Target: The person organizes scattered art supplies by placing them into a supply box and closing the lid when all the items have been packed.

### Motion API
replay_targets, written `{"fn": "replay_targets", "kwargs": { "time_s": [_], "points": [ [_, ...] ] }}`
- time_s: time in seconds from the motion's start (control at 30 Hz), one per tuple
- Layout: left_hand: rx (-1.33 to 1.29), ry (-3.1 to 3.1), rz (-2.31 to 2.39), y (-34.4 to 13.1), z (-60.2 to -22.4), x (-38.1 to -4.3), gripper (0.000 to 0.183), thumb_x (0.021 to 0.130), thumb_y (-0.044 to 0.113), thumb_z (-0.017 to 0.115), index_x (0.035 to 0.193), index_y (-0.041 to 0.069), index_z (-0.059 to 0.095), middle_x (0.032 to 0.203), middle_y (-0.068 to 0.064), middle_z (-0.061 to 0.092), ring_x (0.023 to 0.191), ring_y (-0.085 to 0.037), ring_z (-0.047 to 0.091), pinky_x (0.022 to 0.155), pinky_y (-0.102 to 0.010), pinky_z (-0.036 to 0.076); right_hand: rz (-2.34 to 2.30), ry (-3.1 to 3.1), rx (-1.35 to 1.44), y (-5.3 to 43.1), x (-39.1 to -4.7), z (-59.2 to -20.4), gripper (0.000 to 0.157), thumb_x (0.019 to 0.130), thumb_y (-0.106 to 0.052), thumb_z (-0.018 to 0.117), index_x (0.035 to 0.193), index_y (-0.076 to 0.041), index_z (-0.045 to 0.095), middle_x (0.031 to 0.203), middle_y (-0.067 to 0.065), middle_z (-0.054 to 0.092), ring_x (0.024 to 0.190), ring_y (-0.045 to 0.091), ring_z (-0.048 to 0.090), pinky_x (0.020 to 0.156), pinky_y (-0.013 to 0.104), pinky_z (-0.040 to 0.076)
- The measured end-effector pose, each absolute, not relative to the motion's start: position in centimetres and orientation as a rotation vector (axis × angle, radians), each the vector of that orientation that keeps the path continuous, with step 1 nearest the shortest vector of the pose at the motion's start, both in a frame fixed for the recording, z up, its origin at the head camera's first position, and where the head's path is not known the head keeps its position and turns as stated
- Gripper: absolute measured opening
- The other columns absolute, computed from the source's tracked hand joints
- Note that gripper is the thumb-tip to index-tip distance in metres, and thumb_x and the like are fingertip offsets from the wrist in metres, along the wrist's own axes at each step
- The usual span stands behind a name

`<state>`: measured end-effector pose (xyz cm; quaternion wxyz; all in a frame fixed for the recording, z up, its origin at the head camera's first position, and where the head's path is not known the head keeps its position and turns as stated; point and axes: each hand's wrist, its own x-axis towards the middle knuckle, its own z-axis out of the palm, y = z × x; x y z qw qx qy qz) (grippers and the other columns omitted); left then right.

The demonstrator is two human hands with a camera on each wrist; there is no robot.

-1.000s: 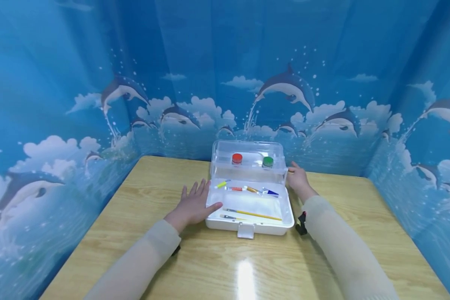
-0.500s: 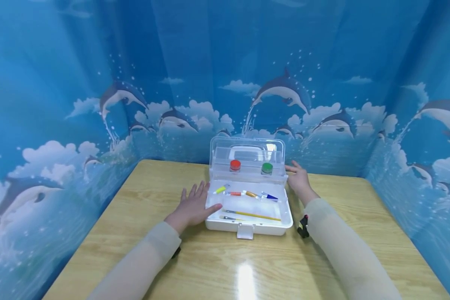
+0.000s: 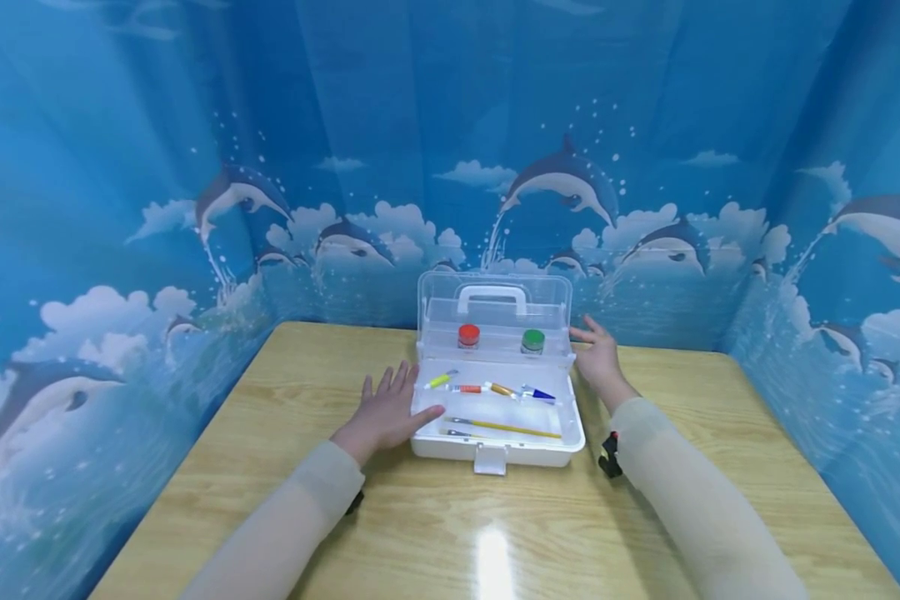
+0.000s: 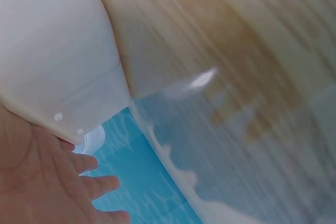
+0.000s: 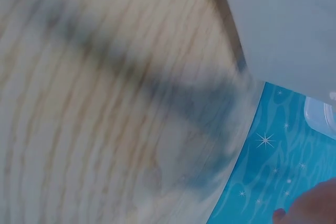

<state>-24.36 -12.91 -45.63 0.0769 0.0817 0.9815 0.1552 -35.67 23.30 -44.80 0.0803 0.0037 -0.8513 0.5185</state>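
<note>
A white plastic storage box lies with its clear lid tipped back. My left hand is against the box's left side, fingers spread, thumb over the rim; the left wrist view shows its palm beside the white wall. At the right rear corner is my right hand, fingers extended, fingertips right at the lid's edge; only part of it shows in the right wrist view. Inside lie a yellow-handled paintbrush, a smaller brush and several small coloured tubes. Behind them stand a red-lidded jar and a green-lidded jar.
The box stands on a wood-grain table near its far edge. A blue dolphin-print curtain encloses the back and both sides, close behind the lid. A white carry handle shows at the lid.
The lid has swung farther back, bringing the carry handle into clear view. The jars sit slightly lower in the picture. Both hands have stayed nearly in place.
</note>
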Motion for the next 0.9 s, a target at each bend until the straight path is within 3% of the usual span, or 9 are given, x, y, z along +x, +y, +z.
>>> {"fn": "replay_targets", "kwargs": {
  "time_s": [0.27,0.9],
  "points": [
    [0.240,2.950,0.442,-12.8,-45.8,-24.7,0.103,0.090,0.082,0.032,0.162,0.012,0.007,0.168,-0.012,0.002,0.153,-0.039,0.002,0.118,-0.060,-0.007,1.421,-2.560,0.062,23.6,-35.4,-44.7,0.039,0.094,-0.002,0.066,0.131,0.006,0.060,0.161,0.018,0.028,0.150,0.044,0.013,0.119,0.055,0.018],
    [0.257,2.952,0.408,-12.7,-45.8,-25.5,0.114,0.083,0.090,0.029,0.162,0.010,0.007,0.168,-0.012,0.001,0.153,-0.039,0.002,0.118,-0.060,-0.007,1.409,-2.503,0.116,24.2,-34.9,-44.6,0.032,0.094,-0.005,0.068,0.123,0.009,0.065,0.158,0.021,0.034,0.149,0.047,0.012,0.120,0.057,0.012]
  ]
}}
